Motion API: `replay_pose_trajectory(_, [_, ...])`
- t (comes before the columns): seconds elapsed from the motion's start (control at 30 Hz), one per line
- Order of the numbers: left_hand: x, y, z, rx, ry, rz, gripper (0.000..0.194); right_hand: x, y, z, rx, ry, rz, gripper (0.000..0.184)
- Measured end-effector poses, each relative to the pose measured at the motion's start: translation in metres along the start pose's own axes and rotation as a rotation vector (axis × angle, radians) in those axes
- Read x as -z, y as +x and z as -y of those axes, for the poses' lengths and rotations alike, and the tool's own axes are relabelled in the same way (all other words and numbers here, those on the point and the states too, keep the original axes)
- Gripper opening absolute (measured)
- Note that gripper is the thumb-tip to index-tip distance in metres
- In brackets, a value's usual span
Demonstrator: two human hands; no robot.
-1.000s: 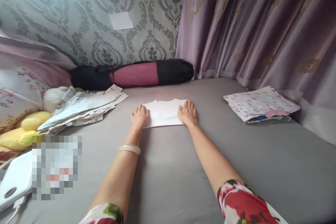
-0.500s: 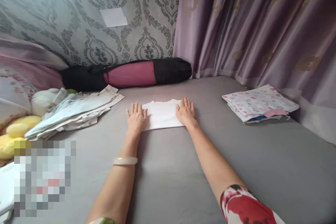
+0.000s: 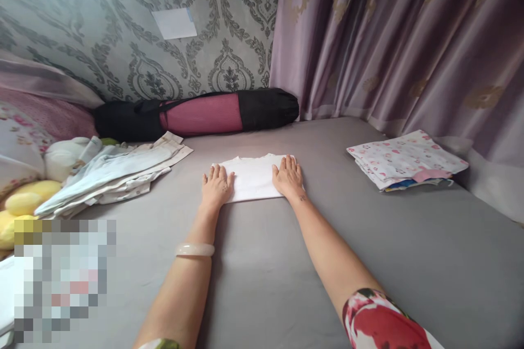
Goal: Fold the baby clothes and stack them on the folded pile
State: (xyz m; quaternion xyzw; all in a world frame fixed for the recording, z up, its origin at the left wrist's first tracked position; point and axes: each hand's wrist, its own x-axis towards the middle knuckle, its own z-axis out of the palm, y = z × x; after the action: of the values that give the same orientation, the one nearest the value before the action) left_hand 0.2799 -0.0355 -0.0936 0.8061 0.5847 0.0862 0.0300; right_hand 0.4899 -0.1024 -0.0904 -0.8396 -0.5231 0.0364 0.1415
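Note:
A folded white garment (image 3: 254,177), probably a shirt by its neckline-like far edge, lies flat on the grey bed sheet (image 3: 262,262). On its left end rests my left hand (image 3: 218,184), palm down with the fingers apart. My right hand (image 3: 289,176) lies flat over the right end, its fingers stretched away from me. Neither hand grips the cloth. Parts of both ends of the garment are hidden under the hands.
Folded light clothes (image 3: 118,172) lie in a pile at the left, beside yellow and white plush toys (image 3: 30,196). A patterned folded stack (image 3: 405,161) sits at the right. Along the wall lies a long black and pink bag (image 3: 200,114). The lower left is pixelated.
My left hand has slid slightly to the right and nearer along the garment's left end. My right hand has shifted a little toward me. The garment stays in place.

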Motion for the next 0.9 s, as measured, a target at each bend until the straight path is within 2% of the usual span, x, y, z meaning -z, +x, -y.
replay_pose_trajectory(0.27, [0.002,-0.001,-0.011,-0.033,0.029,-0.135,0.059,0.002,-0.004,0.013,0.105,0.026,-0.061,0.058])
replay_pose_trajectory(0.4, [-0.004,-0.004,-0.019,-0.122,0.037,-0.091,0.055,-0.003,-0.007,0.018,0.129,0.032,-0.027,0.058])
replay_pose_trajectory(0.63, [-0.006,-0.005,-0.020,-0.114,0.025,-0.018,0.055,-0.008,-0.008,0.017,0.126,0.019,-0.020,0.057])
replay_pose_trajectory(0.9, [0.001,-0.007,-0.027,-0.107,-0.014,-0.071,0.054,-0.003,-0.010,0.025,0.141,0.059,-0.029,0.056])
